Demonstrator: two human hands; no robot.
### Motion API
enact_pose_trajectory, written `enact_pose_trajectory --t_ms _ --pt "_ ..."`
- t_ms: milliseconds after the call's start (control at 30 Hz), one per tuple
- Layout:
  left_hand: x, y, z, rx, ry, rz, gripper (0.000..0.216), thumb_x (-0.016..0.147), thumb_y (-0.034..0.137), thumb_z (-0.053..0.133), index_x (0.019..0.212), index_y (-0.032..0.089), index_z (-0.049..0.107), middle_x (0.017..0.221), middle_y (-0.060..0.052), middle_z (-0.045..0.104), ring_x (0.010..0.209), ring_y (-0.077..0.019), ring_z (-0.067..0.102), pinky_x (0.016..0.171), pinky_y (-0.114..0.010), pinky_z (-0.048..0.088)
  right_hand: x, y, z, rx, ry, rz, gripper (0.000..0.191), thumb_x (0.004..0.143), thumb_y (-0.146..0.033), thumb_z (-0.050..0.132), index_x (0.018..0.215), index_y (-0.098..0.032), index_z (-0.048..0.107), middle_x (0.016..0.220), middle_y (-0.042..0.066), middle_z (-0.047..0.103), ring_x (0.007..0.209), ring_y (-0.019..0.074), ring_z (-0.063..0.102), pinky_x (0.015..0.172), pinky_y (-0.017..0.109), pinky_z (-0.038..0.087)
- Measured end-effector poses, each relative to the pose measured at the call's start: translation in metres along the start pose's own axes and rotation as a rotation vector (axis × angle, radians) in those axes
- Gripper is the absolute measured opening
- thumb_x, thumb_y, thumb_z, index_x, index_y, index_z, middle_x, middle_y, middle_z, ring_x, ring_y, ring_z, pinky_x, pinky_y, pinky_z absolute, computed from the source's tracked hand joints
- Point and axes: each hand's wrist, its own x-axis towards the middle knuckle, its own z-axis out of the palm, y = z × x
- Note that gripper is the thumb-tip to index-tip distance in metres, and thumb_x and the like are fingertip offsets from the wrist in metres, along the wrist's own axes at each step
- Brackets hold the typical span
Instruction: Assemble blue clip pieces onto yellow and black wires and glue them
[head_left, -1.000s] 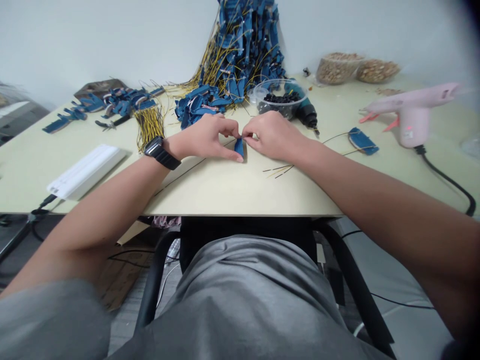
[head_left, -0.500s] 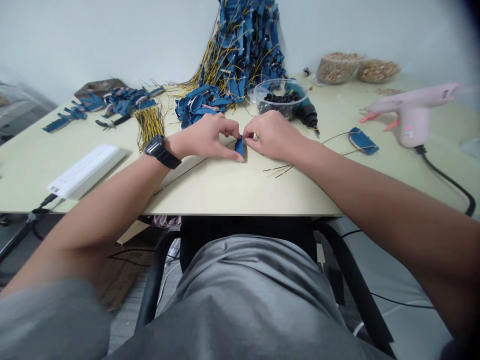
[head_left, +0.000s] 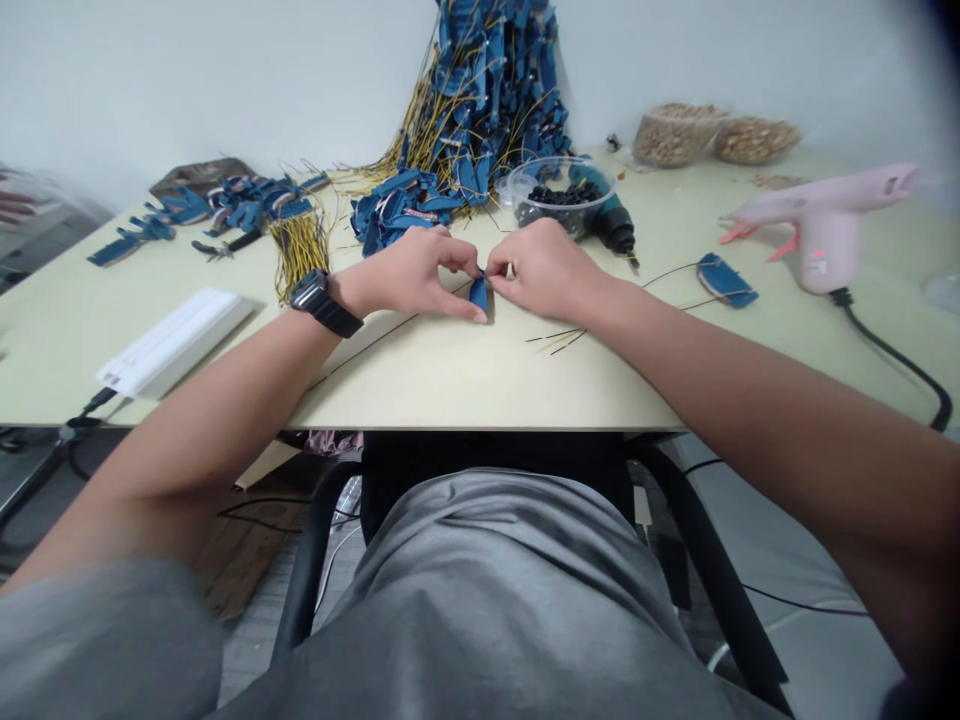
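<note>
A small blue piece (head_left: 479,294) with a dark upper end stands over the table between my hands. My left hand (head_left: 420,272) grips it, thumb at the lower end and index finger at the upper end. My right hand (head_left: 541,268) is closed in a pinch at its upper end; what lies between those fingertips is too small to make out. A thin dark wire (head_left: 367,350) runs from near my left hand toward the table's front edge. Several short wires (head_left: 559,343) lie under my right forearm, and another blue piece with wires (head_left: 726,281) rests farther right.
Behind my hands are a tall heap of blue pieces with yellow wires (head_left: 502,100), a clear tub of black parts (head_left: 562,195) and a drill (head_left: 618,232). A pink glue gun (head_left: 829,225) stands right. Pliers (head_left: 225,247) and a white box (head_left: 176,340) lie left.
Hardly anything differs. Both hands keep their hold at the blue piece in the same place.
</note>
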Motion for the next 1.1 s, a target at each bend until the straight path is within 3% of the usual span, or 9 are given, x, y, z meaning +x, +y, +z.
enact_pose_trajectory --t_ms 267,533,767,1000,1100 --pt "0.001 0.003 -0.001 -0.052 -0.012 -0.043 0.074 0.075 0.09 0.111 0.112 0.028 0.092 0.107 -0.008 0.091 0.11 -0.0342 0.084 0.103 -0.046 0.063 -0.001 0.011 -0.003 0.106 0.037 0.008 0.029 0.115 -0.021 0.079 0.125 -0.026 0.106 0.118 0.013 0.098 0.112 0.0381 0.089 0.109 0.053 0.065" --pt "0.001 0.01 -0.003 -0.141 -0.051 -0.077 0.078 0.074 0.083 0.115 0.122 0.025 0.095 0.121 -0.013 0.095 0.123 -0.0376 0.089 0.114 -0.05 0.069 -0.004 0.014 -0.009 0.142 0.055 0.063 0.021 0.112 -0.017 0.088 0.118 -0.026 0.105 0.108 0.011 0.096 0.1 0.0356 0.087 0.104 0.053 0.069" --pt "0.0 0.006 -0.001 -0.157 -0.038 -0.084 0.088 0.069 0.089 0.115 0.124 0.025 0.089 0.126 -0.012 0.095 0.127 -0.0393 0.092 0.117 -0.051 0.072 0.001 0.019 -0.004 0.165 0.063 0.058 0.02 0.118 -0.039 0.087 0.12 -0.03 0.105 0.107 0.012 0.094 0.106 0.0373 0.087 0.108 0.056 0.07" --pt "0.0 0.003 0.0 -0.165 -0.039 -0.07 0.091 0.069 0.09 0.116 0.126 0.026 0.086 0.127 -0.011 0.095 0.129 -0.0398 0.094 0.116 -0.049 0.071 0.003 0.012 -0.005 0.15 0.053 0.065 0.016 0.113 -0.02 0.09 0.116 -0.027 0.104 0.106 0.009 0.094 0.101 0.0331 0.086 0.103 0.051 0.069" --pt "0.0 0.004 0.0 -0.174 -0.051 -0.075 0.092 0.07 0.09 0.116 0.129 0.026 0.086 0.128 -0.012 0.095 0.133 -0.0412 0.093 0.12 -0.051 0.071 0.002 0.014 -0.006 0.15 0.058 0.056 0.015 0.115 -0.027 0.089 0.118 -0.026 0.104 0.106 0.01 0.095 0.101 0.0344 0.087 0.105 0.053 0.07"
